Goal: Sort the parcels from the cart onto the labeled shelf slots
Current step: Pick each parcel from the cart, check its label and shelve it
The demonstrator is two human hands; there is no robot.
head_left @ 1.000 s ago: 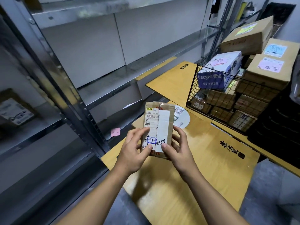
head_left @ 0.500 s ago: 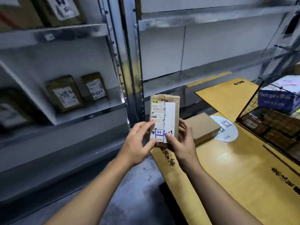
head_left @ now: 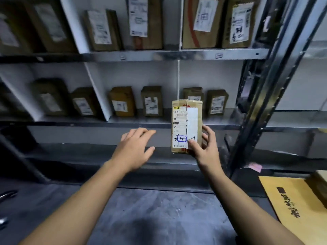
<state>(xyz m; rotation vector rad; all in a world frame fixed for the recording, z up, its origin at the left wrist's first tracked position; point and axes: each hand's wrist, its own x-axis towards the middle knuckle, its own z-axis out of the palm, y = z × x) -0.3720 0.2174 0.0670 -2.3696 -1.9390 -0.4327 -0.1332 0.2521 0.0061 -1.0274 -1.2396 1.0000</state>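
Brown cardboard parcel [head_left: 186,126] held upright in front of the metal shelf [head_left: 159,54], label side facing the camera; a blue-boxed handwritten mark sits low on its white label. Head view: right hand [head_left: 203,147] grips the parcel's lower right edge, thumb across the front, fingers wrapped behind. Left hand [head_left: 136,147] off the parcel, open with fingers spread, hovering well left of it at about the same height. Behind, rows of small labelled parcels stand upright on two shelf levels, split by white dividers. Grey floor [head_left: 159,218] below. Yellow flat cardboard sheet [head_left: 292,200] with dark printing lies lower right.
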